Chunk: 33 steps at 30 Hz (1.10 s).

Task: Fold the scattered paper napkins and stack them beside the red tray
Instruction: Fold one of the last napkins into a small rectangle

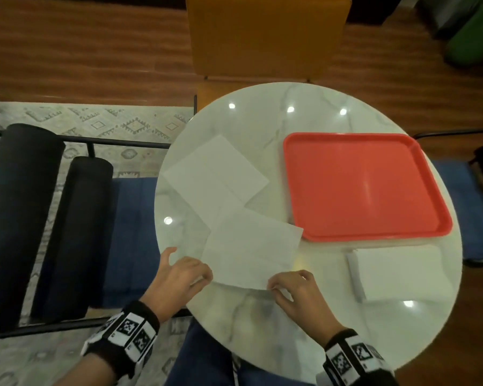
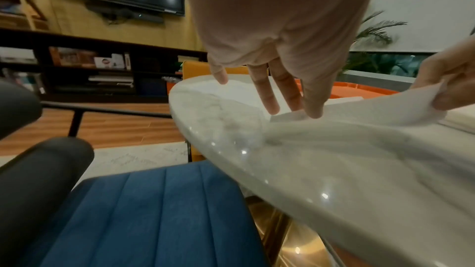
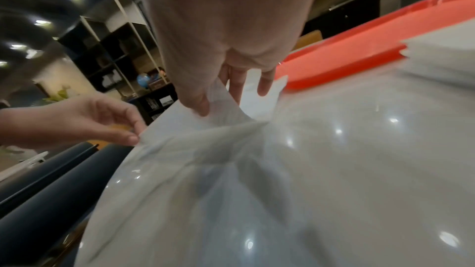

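Your left hand (image 1: 183,270) and right hand (image 1: 296,288) each hold a near corner of the open napkin (image 1: 253,246), the grip on both sides a narrow pinch of thumb and fingertip, and both corners are lifted off the desk (image 1: 262,324) while the far edge lies flat. From here the likely slips are in the paper itself: thin tissue can tear if you pull the two corners apart, and the fold will come out skewed if one hand travels ahead of the other, since the sheet already sits at an angle to you. Its far right corner lies just beside the red tray (image 1: 365,185), so it could catch on the rim as you fold over. Both wrists are low and level, palms down, your left fingers (image 2: 267,92) spread above the marble. To the right, on the near side of the tray, the folded stack (image 1: 399,271) waits. Farther off on the left, two more flat napkins (image 1: 215,168) overlap one another, not yet folded.
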Available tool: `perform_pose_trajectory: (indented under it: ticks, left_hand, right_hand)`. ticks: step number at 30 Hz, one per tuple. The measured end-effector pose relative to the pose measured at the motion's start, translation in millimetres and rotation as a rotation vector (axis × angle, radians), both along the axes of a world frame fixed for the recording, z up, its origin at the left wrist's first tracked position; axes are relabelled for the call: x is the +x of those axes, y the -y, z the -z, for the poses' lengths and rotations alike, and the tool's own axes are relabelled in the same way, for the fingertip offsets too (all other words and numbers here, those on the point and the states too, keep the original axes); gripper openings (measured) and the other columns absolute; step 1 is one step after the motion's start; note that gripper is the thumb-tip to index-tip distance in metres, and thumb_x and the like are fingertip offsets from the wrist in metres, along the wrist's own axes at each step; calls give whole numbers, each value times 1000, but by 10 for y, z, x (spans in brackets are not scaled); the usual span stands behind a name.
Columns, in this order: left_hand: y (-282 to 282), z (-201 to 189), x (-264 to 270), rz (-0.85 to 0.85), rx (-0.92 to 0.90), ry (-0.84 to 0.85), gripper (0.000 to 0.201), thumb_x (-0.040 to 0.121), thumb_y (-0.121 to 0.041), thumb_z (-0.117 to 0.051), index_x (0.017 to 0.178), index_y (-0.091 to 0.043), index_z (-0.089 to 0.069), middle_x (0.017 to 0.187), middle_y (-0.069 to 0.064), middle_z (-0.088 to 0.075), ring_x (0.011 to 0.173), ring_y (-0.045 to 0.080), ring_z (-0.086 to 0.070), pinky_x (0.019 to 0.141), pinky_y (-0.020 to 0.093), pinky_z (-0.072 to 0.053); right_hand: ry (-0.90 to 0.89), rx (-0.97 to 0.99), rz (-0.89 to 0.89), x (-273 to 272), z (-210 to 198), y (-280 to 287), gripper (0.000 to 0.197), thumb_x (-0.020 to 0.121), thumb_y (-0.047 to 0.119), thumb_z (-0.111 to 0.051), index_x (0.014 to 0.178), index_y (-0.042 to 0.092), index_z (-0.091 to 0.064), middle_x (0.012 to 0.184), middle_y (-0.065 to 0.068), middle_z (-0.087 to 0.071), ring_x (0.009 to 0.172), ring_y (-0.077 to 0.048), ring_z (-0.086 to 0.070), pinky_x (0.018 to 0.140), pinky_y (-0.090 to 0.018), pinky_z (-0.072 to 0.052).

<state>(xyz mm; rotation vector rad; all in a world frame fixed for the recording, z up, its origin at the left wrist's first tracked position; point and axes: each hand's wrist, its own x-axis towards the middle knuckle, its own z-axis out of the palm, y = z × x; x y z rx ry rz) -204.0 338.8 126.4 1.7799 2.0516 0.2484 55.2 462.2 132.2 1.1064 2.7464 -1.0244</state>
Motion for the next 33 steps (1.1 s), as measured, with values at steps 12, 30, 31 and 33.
perform_pose_trajectory:
  ticks: [12, 30, 31, 33]
  left_hand:
    - [-664, -296, -146, -278, 21, 516, 19, 87, -21, -62, 103, -33, -60, 86, -10, -63, 84, 5, -61, 77, 25, -50]
    - [-241, 339, 377, -34, 15, -62, 41, 85, -36, -44, 124, -23, -55, 130, -1, -55, 112, 15, -58, 95, 37, -36]
    - [-159, 366, 376, -49, -4, -66, 43, 84, -32, -52, 126, -23, -53, 134, -1, -52, 114, 15, -57, 95, 39, -39]
    - [-14, 404, 359, -57, -27, -68, 49, 85, -30, -49, 134, -20, -47, 143, -1, -45, 124, 16, -51, 97, 45, -41]
  right_hand:
    - [-104, -78, 306, -246, -229, -639, 8, 87, 9, -60, 91, 11, -66, 70, -3, -64, 66, -23, -57, 61, -29, -41]
    - [-39, 208, 78, -606, 79, -152, 41, 84, 1, -57, 125, 4, -57, 126, -16, -59, 117, -35, -55, 98, -49, -45]
    - [7, 164, -44, -666, 120, -42, 45, 88, 6, -54, 133, 4, -50, 137, -17, -51, 128, -33, -48, 107, -52, -37]
    - [121, 47, -259, -784, 195, 167, 52, 101, 21, -39, 149, 9, -22, 158, -9, -18, 147, -24, -14, 117, -43, -5]
